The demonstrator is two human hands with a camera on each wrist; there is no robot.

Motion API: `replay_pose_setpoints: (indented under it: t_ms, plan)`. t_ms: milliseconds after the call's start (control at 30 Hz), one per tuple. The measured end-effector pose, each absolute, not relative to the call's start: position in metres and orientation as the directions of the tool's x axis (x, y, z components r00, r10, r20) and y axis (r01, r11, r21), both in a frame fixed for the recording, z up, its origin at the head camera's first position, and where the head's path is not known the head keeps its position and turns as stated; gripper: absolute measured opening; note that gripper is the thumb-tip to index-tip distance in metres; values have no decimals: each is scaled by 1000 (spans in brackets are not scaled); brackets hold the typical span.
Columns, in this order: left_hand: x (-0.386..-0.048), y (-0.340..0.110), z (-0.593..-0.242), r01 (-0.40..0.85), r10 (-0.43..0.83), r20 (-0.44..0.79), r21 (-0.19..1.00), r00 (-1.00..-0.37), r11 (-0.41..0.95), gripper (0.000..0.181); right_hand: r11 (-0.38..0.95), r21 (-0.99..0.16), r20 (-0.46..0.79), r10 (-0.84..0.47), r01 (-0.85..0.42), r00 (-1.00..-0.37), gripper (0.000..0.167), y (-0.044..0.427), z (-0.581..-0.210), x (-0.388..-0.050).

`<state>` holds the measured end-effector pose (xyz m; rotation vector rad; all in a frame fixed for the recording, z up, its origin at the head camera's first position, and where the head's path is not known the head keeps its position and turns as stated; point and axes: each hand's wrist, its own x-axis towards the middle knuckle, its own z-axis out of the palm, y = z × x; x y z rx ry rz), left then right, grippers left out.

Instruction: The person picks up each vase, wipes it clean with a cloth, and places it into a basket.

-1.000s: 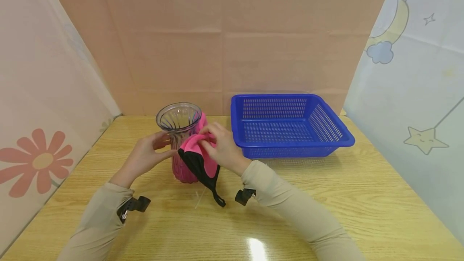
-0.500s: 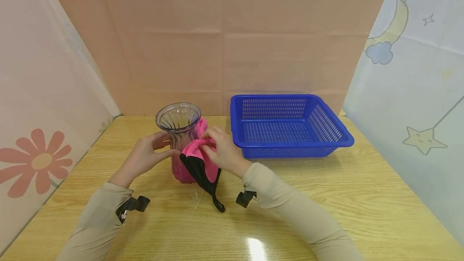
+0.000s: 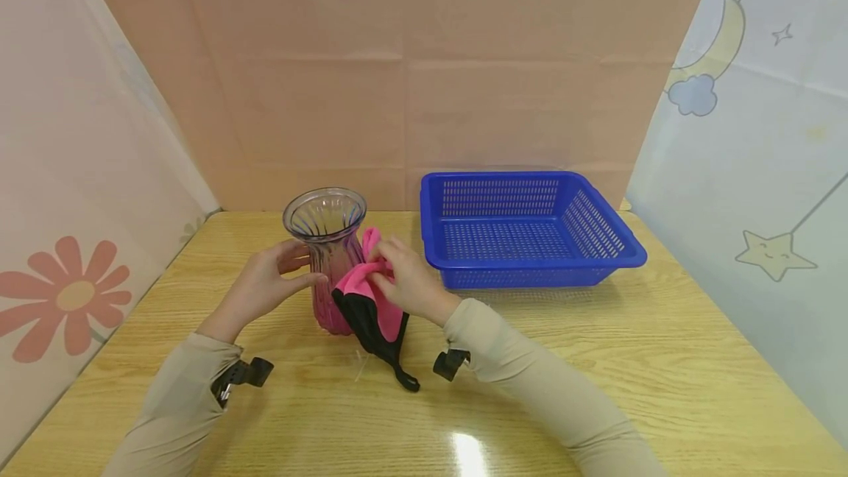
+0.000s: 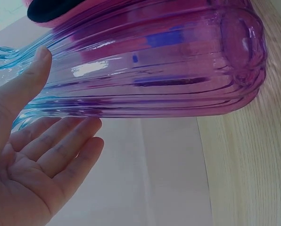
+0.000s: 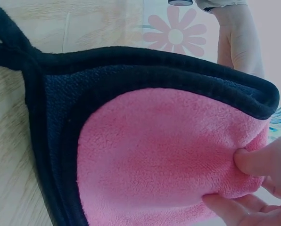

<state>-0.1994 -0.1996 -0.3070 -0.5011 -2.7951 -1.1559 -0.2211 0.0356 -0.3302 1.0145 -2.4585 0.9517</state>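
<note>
A ribbed glass vase (image 3: 331, 271), clear at the rim and pink toward its base, stands upright on the table. My left hand (image 3: 268, 282) holds it from the left, thumb in front and fingers round the far side; the left wrist view shows the thumb on the glass (image 4: 150, 70). My right hand (image 3: 411, 278) pinches a pink cloth with black edging (image 3: 367, 308) against or close beside the vase's right side. A black loop hangs from the cloth's lower end. In the right wrist view, thumb and fingers grip the pink fabric (image 5: 159, 150).
A blue perforated basket (image 3: 533, 265) stands right of the vase, toward the back of the wooden table (image 3: 563, 359). A peach backdrop (image 3: 318, 94) rises behind, with patterned sheets at both sides. A small thin clear strip (image 3: 361, 366) lies in front of the vase.
The cloth has shifted slightly down and right along the vase with my right hand, and its pink part behind has dropped lower. My left hand and the vase have hardly moved.
</note>
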Motion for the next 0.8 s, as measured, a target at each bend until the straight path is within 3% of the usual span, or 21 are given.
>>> replay_pose_setpoints:
  t_ms: [467,800]
  plan:
    - [-199,-199,-305,319,270,181,678,-946,662,71,561,-447,458,-524,-696,-717,12,38,-331,-218]
    - [-199,-199,-305,318,268,182,676,-946,665,72,555,-441,491,-508,-705,-707,12,37,-335,-218]
